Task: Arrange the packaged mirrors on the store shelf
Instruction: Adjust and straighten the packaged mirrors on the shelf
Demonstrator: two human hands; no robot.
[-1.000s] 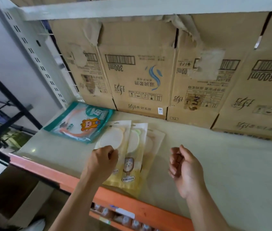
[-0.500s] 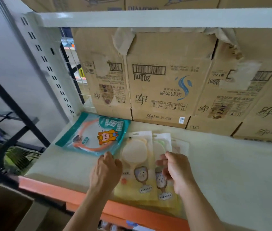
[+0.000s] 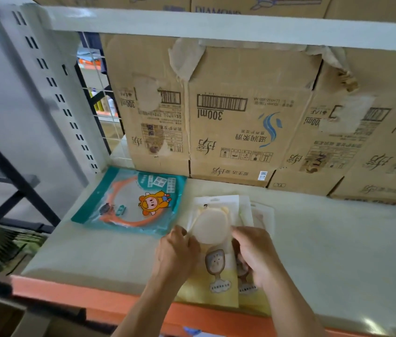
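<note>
On the shelf [image 3: 338, 251], grip: left hand [image 3: 177, 254] pinches the left edge of the top mirror packet [image 3: 212, 227]; right hand [image 3: 257, 256], blurred, seems to pinch the right edge
Packet: lies on two other packets [image 3: 261, 215], fanned, by the orange lip [image 3: 70, 291]
Handling: likely light, slick film, breakable glass; hold by the edges

Light is soft and even, with one small glare spot on the glossy pale-green shelf board [image 3: 372, 323]. Motion blur smears the right hand [image 3: 256, 256] and the pale yellow plastic mirror packets [image 3: 216, 288]. The white metal upper beam [image 3: 216, 27] bows at the edges; the lower-left corner is dim.
</note>
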